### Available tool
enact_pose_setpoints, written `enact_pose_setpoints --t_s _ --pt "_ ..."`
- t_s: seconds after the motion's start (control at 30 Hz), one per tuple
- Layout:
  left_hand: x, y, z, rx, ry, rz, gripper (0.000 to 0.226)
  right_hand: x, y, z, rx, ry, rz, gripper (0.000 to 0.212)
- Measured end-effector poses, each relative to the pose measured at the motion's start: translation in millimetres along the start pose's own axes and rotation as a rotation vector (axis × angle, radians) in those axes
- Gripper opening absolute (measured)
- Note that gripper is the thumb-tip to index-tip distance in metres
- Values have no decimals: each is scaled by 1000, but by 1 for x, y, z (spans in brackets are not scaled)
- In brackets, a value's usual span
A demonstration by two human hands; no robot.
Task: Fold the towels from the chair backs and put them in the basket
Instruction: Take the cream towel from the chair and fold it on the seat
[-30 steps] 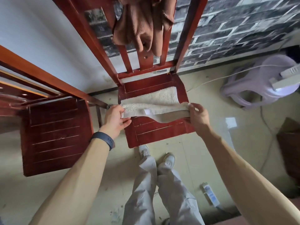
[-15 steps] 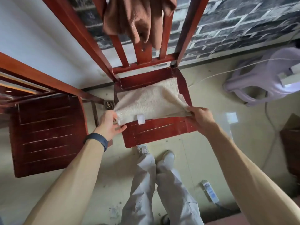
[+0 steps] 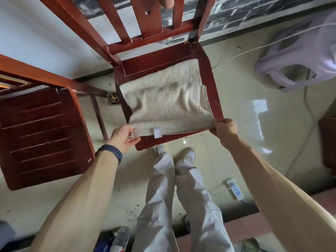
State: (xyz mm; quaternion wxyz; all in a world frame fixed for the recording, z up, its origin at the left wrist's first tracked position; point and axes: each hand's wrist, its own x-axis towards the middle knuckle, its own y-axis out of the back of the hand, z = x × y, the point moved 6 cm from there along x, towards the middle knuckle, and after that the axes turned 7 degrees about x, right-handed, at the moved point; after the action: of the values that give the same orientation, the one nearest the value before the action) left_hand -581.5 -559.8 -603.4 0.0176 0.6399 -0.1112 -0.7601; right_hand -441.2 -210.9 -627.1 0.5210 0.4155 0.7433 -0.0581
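A cream towel lies spread over the seat of the middle red wooden chair, folded double with a white label at its near edge. My left hand pinches the towel's near left corner. My right hand grips the near right corner at the seat's front edge. A brown towel hangs on this chair's back; only its lowest tip shows at the top of the frame. No basket is in view.
A second red chair stands at the left. A lilac plastic stool with a white cable sits at the right. A power strip lies on the floor by my legs, and a bottle lies at the bottom.
Both hands pulled the towel's folded edge toward me and laid it flat over the seat. The view tilted down, so the brown towel has almost left the frame.
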Motion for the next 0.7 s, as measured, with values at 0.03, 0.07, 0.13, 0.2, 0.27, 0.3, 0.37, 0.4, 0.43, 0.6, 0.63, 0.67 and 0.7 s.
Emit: enact_pose_setpoints --t_s 0.03,0.07,0.13,0.2,0.27,0.3,0.37,0.4,0.43,0.6,0.63,0.67,0.7 --pt "2 0 0 2 -8 2 19 2 1 1 -30 7 11 17" --pt "3 1 0 6 -14 10 22 2 1 0 -58 16 23 18" --pt "3 1 1 21 -30 20 29 -1 3 -4 -136 60 57 26" --pt "0 2 4 20 -53 14 32 -9 2 -13 -233 135 62 30" --pt "-13 3 10 10 -83 -20 25 -21 2 -22 -324 176 22 35" --pt "-19 3 13 3 -96 -33 22 -27 2 -25 -376 181 -15 39" --pt "-32 10 20 -23 -140 -10 23 -42 2 -35 -489 215 -108 40" --pt "-43 16 26 -31 -169 2 25 -56 3 -44 -555 254 -155 36" --pt "-56 22 33 -17 -196 4 27 -71 5 -56 -629 325 -189 34" --pt "-147 39 80 431 -492 136 49 -168 17 -131 -841 945 -193 26" --pt "-174 40 95 580 -643 211 53 -187 19 -146 -862 1022 -191 24" --pt "-201 39 110 700 -809 268 54 -204 22 -161 -877 1088 -181 23" --pt "-227 39 122 781 -956 307 53 -220 25 -176 -883 1153 -162 22"
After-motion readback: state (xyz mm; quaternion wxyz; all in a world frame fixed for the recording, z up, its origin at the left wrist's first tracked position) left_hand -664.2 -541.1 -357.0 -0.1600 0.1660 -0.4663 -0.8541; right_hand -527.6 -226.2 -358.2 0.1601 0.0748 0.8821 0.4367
